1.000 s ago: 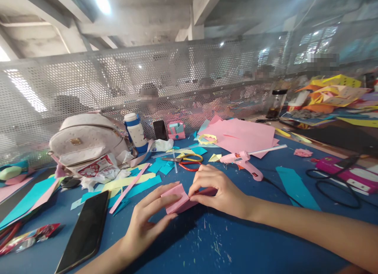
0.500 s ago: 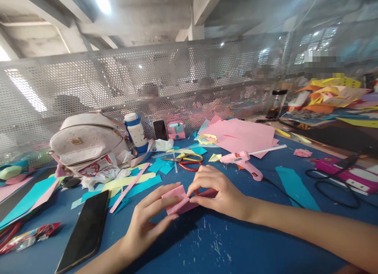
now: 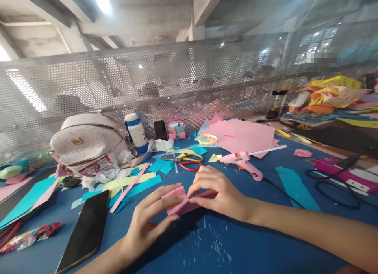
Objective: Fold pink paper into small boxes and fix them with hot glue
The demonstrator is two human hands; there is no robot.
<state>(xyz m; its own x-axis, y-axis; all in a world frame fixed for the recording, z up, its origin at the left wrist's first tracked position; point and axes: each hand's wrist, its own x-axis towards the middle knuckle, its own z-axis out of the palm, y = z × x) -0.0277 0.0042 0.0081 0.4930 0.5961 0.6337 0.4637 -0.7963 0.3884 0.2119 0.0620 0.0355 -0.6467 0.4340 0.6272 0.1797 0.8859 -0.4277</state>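
Observation:
A folded piece of pink paper [image 3: 177, 203] is held between both hands just above the blue table. My left hand [image 3: 150, 209] grips its left end, fingers over the far side and thumb below. My right hand [image 3: 214, 191] pinches the fold near its middle with thumb and index finger, hiding part of the right end. Beyond the right hand lies a pink glue gun [image 3: 243, 163] with a clear glue stick in its back. Scissors [image 3: 189, 159] with yellow and red handles rest behind the paper.
A black phone [image 3: 85, 230] lies left of my left hand. Farther back are a pale backpack [image 3: 88, 140], a bottle [image 3: 136, 132] and pink sheets [image 3: 242, 132]. At the right, a magenta power strip [image 3: 348, 173] trails black cable. A perforated metal screen [image 3: 177, 69] stands behind.

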